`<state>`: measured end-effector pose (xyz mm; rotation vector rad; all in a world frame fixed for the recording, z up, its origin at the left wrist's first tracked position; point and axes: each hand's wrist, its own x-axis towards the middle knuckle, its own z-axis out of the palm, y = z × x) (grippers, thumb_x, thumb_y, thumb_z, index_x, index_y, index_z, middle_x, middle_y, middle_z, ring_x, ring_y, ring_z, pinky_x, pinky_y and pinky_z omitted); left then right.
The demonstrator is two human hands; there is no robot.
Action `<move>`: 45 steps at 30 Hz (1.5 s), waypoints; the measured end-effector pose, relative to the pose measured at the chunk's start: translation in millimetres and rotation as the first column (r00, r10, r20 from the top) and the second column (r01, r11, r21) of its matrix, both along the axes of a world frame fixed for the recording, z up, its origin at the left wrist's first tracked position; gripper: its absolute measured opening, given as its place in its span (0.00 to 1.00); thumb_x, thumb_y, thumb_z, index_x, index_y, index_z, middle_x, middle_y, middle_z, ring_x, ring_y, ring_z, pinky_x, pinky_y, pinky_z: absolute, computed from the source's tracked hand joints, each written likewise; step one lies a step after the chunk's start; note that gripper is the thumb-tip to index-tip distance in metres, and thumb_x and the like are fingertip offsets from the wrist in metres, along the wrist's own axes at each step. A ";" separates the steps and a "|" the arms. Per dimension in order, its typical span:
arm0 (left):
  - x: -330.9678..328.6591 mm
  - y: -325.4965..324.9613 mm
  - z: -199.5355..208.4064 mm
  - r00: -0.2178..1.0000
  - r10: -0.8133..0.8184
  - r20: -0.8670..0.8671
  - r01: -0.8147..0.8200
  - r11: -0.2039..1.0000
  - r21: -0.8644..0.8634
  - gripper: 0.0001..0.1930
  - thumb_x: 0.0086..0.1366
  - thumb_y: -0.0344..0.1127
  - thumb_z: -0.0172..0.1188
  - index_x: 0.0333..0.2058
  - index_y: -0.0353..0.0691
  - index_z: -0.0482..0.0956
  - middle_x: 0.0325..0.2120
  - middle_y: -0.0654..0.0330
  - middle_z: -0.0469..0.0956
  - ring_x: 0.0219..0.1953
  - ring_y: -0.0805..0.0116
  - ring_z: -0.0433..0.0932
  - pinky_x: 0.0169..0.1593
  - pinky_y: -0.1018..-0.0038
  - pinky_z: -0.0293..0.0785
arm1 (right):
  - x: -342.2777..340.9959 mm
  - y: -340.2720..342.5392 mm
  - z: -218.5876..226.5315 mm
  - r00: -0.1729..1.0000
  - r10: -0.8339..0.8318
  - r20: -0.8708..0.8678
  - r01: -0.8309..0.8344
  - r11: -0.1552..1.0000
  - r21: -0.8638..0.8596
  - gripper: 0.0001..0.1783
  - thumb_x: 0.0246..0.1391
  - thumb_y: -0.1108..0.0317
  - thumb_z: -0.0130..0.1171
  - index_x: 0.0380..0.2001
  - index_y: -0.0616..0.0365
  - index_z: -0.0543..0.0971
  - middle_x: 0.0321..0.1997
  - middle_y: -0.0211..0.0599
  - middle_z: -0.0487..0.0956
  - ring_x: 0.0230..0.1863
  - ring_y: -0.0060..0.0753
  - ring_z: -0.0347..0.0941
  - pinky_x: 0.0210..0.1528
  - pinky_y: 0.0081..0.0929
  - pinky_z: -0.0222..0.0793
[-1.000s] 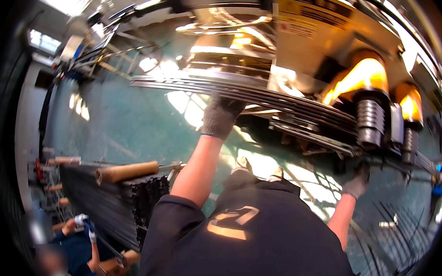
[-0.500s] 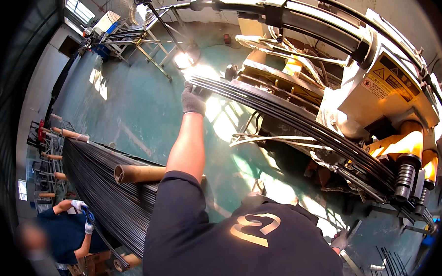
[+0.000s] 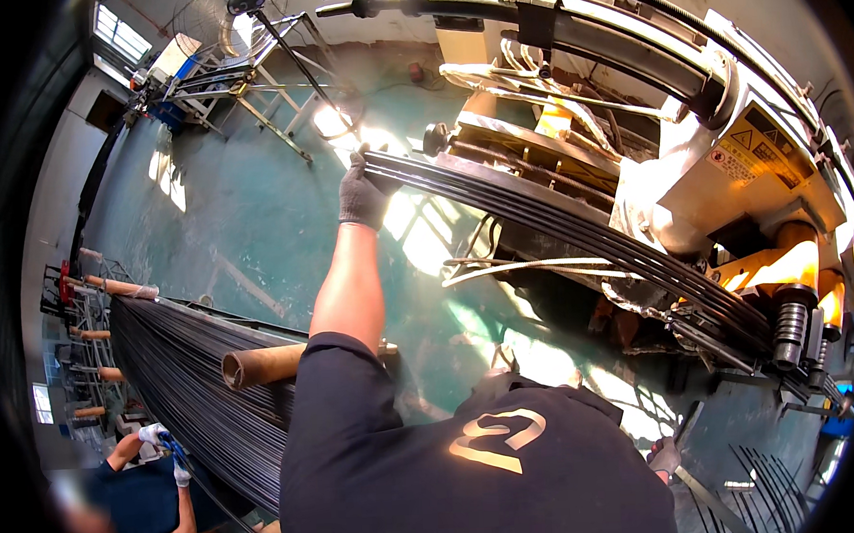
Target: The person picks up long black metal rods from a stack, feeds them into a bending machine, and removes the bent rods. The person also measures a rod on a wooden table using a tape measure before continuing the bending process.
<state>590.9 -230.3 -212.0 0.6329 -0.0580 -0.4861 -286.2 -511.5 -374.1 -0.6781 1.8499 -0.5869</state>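
Note:
My left hand (image 3: 362,195), in a grey glove, is closed round the far end of several long, slim black rods (image 3: 539,220). The rods slope down to the right, side by side, and reach the roller end of a machine (image 3: 719,192). Low on the right, my right hand (image 3: 662,456), also gloved, has its fingers curled at a flat dark bar (image 3: 688,421). It looks closed on that bar, though my body hides part of the arm and the grip is small in view.
At left, a large heap of black rods (image 3: 199,395) lies on a rack with cardboard tubes (image 3: 260,365). A co-worker in a dark shirt (image 3: 151,493) handles a rod there. More thin rods (image 3: 761,485) stand at lower right. A tripod-like stand (image 3: 289,58) rises at the back.
The view has shifted slightly. My left hand keeps its grip on the rod ends. My right hand stays by the bar. The co-worker appears lower in the picture.

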 end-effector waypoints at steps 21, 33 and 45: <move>-69.4 0.0 -72.1 0.907 0.260 -0.333 -0.200 0.959 0.203 0.36 0.81 0.63 0.42 0.62 0.31 0.72 0.66 0.40 0.74 0.67 0.35 0.72 0.69 0.35 0.70 | 37.3 -29.6 -6.6 0.953 0.231 -0.195 -0.194 0.962 0.193 0.14 0.60 0.58 0.65 0.35 0.59 0.86 0.30 0.32 0.83 0.24 0.24 0.75 0.27 0.26 0.68; -359.9 -146.3 -223.9 0.751 -0.489 -0.444 0.589 0.800 0.116 0.21 0.79 0.53 0.49 0.55 0.45 0.80 0.60 0.60 0.80 0.60 0.61 0.76 0.63 0.58 0.71 | -7.5 -201.9 -121.4 -0.171 0.458 -0.873 -0.983 -0.019 0.183 0.15 0.63 0.61 0.56 0.45 0.52 0.87 0.47 0.47 0.87 0.53 0.54 0.83 0.55 0.49 0.78; -400.8 -206.8 -136.9 0.784 -0.316 -0.533 0.556 0.740 0.379 0.12 0.81 0.44 0.50 0.40 0.43 0.74 0.35 0.58 0.77 0.36 0.58 0.76 0.43 0.59 0.77 | -47.4 -160.5 -77.2 -0.200 0.827 -0.526 -0.908 0.044 0.416 0.16 0.64 0.61 0.54 0.44 0.55 0.86 0.45 0.54 0.87 0.52 0.54 0.84 0.56 0.46 0.79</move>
